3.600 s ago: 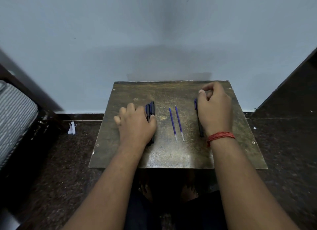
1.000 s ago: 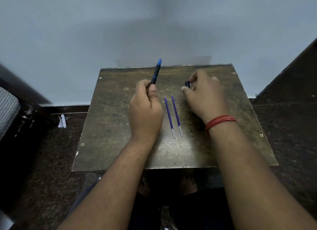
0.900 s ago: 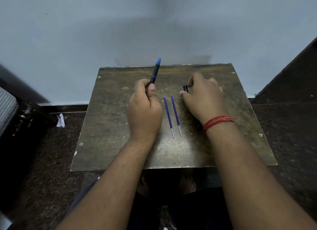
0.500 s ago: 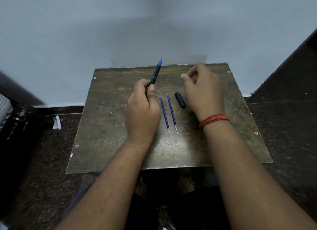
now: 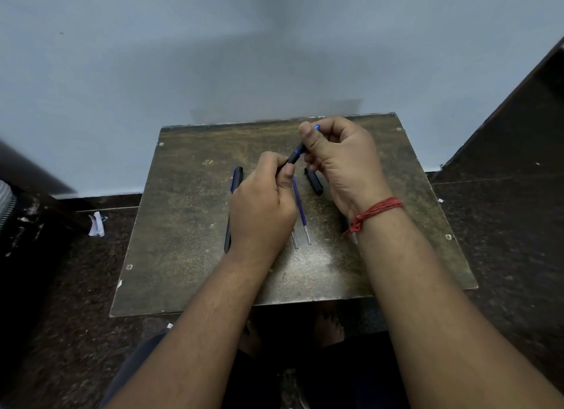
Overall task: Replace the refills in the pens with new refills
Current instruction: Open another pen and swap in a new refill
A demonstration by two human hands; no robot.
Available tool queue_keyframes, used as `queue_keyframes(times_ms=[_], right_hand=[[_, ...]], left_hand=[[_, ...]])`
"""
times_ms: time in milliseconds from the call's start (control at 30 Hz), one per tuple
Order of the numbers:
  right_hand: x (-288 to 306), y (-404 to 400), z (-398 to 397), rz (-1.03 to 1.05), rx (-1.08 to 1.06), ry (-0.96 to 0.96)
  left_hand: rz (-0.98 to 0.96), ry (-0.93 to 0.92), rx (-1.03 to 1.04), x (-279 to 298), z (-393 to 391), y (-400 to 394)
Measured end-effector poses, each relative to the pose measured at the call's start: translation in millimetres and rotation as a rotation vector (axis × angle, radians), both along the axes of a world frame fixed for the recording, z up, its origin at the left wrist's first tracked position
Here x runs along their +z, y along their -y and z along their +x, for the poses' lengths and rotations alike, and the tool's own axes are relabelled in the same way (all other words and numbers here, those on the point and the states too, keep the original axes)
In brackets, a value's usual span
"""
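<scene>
Here, just above the middle of the frame, both hands hold one pen [image 5: 296, 153] over the table [image 5: 183, 225]: the left hand [image 5: 264, 207] curls round its lower end, and the right hand [image 5: 341, 161] pinches the upper part, the blue tip showing above the thumb. Two refills [image 5: 300, 210] lie side by side between the hands. A black cap [image 5: 314, 181] lies just right of them; a second pen [image 5: 233, 201] lies left of the left hand.

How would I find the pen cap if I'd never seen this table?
Start at the brown table. Between the two blue refills lying in its middle and the right hand sits the pen cap. It is short, stubby and black, while the refills are long and thin.
</scene>
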State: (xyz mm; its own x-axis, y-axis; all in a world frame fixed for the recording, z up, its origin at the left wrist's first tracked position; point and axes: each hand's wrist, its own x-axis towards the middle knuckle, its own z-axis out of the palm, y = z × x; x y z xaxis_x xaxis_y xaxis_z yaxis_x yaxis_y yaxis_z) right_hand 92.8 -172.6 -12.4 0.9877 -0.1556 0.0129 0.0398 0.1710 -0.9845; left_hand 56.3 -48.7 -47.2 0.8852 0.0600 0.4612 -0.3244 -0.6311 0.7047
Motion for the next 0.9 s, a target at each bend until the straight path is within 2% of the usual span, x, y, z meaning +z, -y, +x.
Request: queue_keyframes(times_ms=[333, 600, 800, 900], right_hand=[[-4.0, 4.9, 4.0, 0.126, 0.177, 0.028], [-5.7, 1.4, 4.3, 0.038, 0.088, 0.005], [-0.1, 5.6, 2.2, 0.141, 0.151, -0.017], [0.3, 3.9, 2.2, 0.102, 0.105, -0.017]], left_hand=[[-0.077, -0.038, 0.01, -4.6, 4.0, -2.2], [-0.077, -0.059, 0.019, -3.8, 4.2, -3.1], [-0.083, -0.07, 0.02, -4.0, 4.6, -3.5], [-0.084, -0.07, 0.022, -4.1, 5.3, -2.8]])
